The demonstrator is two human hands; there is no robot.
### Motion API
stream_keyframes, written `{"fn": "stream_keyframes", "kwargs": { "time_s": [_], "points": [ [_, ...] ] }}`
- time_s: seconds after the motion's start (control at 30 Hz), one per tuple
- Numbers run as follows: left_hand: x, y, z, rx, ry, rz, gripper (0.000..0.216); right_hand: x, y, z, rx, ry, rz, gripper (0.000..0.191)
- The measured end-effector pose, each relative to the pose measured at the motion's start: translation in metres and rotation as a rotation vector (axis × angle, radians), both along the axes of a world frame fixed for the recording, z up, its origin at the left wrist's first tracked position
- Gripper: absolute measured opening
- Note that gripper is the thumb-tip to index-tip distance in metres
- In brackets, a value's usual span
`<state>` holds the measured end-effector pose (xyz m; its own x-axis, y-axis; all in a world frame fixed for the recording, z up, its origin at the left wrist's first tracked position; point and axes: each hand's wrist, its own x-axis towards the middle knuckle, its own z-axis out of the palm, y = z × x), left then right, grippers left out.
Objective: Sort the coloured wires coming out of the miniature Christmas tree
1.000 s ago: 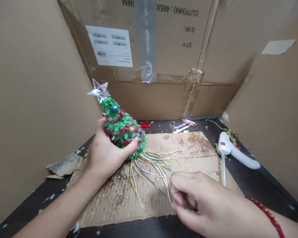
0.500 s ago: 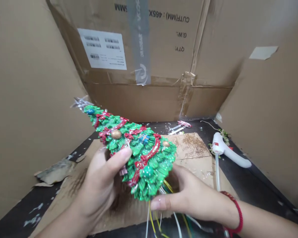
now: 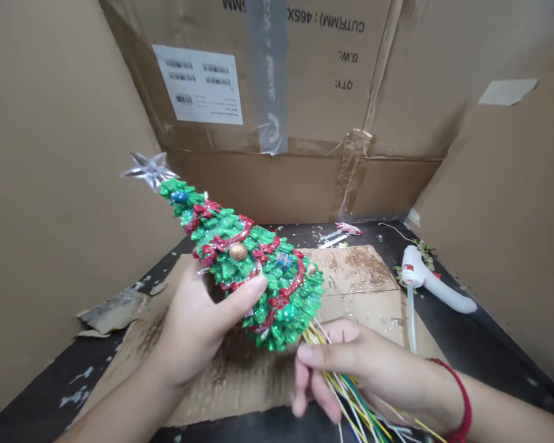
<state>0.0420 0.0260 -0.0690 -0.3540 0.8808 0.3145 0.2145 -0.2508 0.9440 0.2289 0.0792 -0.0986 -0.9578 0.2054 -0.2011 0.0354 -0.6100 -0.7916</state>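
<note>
A small green Christmas tree figurine (image 3: 258, 261) with red garlands, gold and blue baubles and glitter is tilted, its top toward the upper left. A clear star (image 3: 151, 169) caps it. My left hand (image 3: 203, 314) is closed around the tree's side, thumb across the front. From the tree's base comes a bundle of thin wires (image 3: 351, 400), yellow, white, green and blue. My right hand (image 3: 346, 363) is closed around this bundle just below the base, thumb on top. The underside of the tree is hidden.
A flattened cardboard sheet (image 3: 203, 381) with brown glue-like stains lies on the dark table (image 3: 41, 394). A white glue gun (image 3: 436, 286) with a glue stick rests at right. Torn paper (image 3: 113, 311) lies at left. Cardboard walls (image 3: 277, 184) stand around the back and sides.
My right hand has moved from the tree's base down onto the wires, gathering them into its grasp. The tree has turned a little, showing the star more fully, and the view has shifted slightly.
</note>
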Motion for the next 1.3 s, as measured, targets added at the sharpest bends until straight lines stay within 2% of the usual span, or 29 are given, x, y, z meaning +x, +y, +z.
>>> {"fn": "stream_keyframes", "kwargs": {
  "time_s": [0.13,0.2,0.27,0.33,0.47,0.57,0.67,0.8,1.03,1.1,1.2,1.3],
  "points": [
    [-0.011,0.005,0.001,0.008,0.262,0.194,0.047,0.004,0.006,0.008,-0.113,-0.090,0.034,0.018],
    [-0.013,0.007,0.003,-0.019,0.334,0.218,0.054,0.006,0.009,0.010,-0.057,-0.178,0.033,0.017],
    [-0.013,0.008,0.004,-0.032,0.414,0.215,0.056,0.008,0.011,0.010,0.067,-0.281,0.032,0.016],
    [-0.014,0.008,0.003,-0.036,0.493,0.204,0.059,0.009,0.012,0.009,0.339,-0.403,0.014,0.020],
    [-0.013,0.007,-0.001,-0.048,0.617,0.181,0.065,0.011,0.009,0.007,1.005,-0.563,-0.066,0.027],
    [-0.011,0.008,-0.005,-0.047,0.714,0.183,0.062,0.010,0.004,0.007,1.337,-0.660,-0.106,0.027],
    [-0.012,0.010,-0.009,-0.067,0.758,0.175,0.062,0.008,0.001,0.007,1.578,-0.765,-0.067,0.025],
    [-0.017,0.013,-0.014,-0.126,0.729,0.164,0.066,0.007,0.001,0.007,1.719,-0.784,-0.022,0.025],
    [-0.026,0.015,-0.013,-0.139,0.788,0.210,0.068,0.010,-0.001,0.008,1.712,-0.770,-0.003,0.027],
    [-0.029,0.016,-0.014,-0.165,0.768,0.239,0.073,0.011,-0.003,0.004,1.757,-0.761,-0.021,0.027],
    [-0.033,0.018,-0.016,-0.209,0.749,0.278,0.078,0.013,-0.008,-0.004,1.938,-0.701,-0.057,0.022],
    [-0.033,0.020,-0.017,-0.219,0.739,0.254,0.077,0.014,-0.013,-0.010,2.166,-0.503,-0.003,0.014]
  ]
}}
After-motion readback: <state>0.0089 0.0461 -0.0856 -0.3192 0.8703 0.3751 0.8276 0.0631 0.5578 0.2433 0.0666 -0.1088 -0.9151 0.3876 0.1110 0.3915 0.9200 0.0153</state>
